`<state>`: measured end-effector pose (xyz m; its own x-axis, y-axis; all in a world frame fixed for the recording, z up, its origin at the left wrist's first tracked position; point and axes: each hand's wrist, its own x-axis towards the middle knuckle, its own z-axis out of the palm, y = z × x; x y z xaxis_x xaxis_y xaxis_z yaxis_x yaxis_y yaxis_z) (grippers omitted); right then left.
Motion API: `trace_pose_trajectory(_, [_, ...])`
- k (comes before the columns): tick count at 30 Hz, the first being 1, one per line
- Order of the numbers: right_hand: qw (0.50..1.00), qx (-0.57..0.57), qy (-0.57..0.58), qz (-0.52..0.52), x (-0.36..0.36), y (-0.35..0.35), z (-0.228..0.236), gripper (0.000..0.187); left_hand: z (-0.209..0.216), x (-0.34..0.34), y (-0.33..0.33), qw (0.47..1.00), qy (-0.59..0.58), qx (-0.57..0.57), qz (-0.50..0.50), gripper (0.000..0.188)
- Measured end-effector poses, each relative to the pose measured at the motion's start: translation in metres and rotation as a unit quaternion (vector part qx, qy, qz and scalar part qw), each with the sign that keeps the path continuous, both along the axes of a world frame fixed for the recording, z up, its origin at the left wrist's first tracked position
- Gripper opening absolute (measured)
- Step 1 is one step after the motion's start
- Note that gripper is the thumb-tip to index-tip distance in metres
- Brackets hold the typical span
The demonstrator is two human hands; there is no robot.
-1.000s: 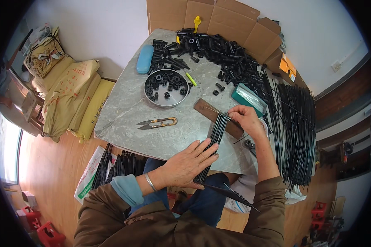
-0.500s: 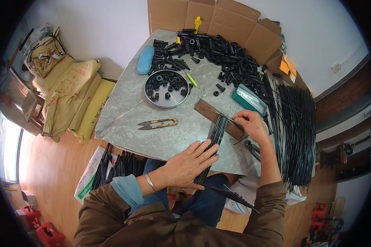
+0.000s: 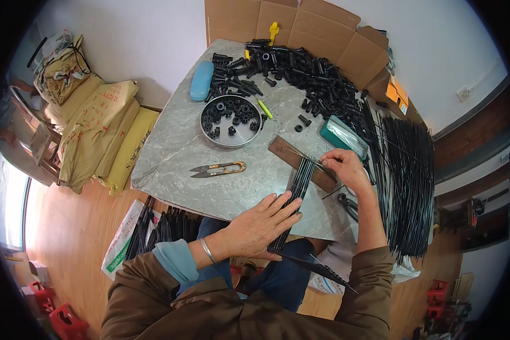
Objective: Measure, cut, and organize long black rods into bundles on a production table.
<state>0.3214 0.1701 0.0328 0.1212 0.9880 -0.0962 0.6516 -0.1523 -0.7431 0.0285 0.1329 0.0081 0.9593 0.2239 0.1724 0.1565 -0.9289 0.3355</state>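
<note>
My left hand [image 3: 259, 225] lies flat with its fingers stretched over a row of thin black rods [image 3: 304, 177] placed side by side. The rods reach over the table's front edge, and their far ends rest on a brown wooden strip [image 3: 285, 152]. Thin pale wires stick out from those ends. Beside them, my right hand [image 3: 348, 170] is closed in a pinch; what its fingertips hold is too small to make out. Below my left hand, a dark flat piece [image 3: 317, 268] hangs past the edge. Pliers [image 3: 347, 205] lie near my right wrist.
Rusty thread snips [image 3: 218, 169] and a round metal bowl [image 3: 230, 141] of black parts sit on the left. Black fittings [image 3: 306, 71] are heaped at the back, near a blue case [image 3: 202, 81] and a teal box [image 3: 340, 136]. Long black rods [image 3: 408, 187] cover the right side.
</note>
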Motion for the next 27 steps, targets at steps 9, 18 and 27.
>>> trace_pose_trajectory(9, [0.996,0.082,-0.016,-0.028,-0.02,0.004,-0.004,0.014,-0.001,0.001,-0.003,1.0,-0.004,-0.002,-0.007,0.096])
trace_pose_trajectory(18, [0.884,0.247,-0.339,0.208,-0.074,-0.047,0.009,0.037,-0.004,-0.009,-0.002,0.999,-0.045,-0.014,0.024,0.097])
trace_pose_trajectory(27, [0.844,0.289,-0.374,0.255,-0.069,-0.064,0.023,0.033,0.064,-0.014,0.013,0.957,-0.242,-0.149,-0.052,0.057])
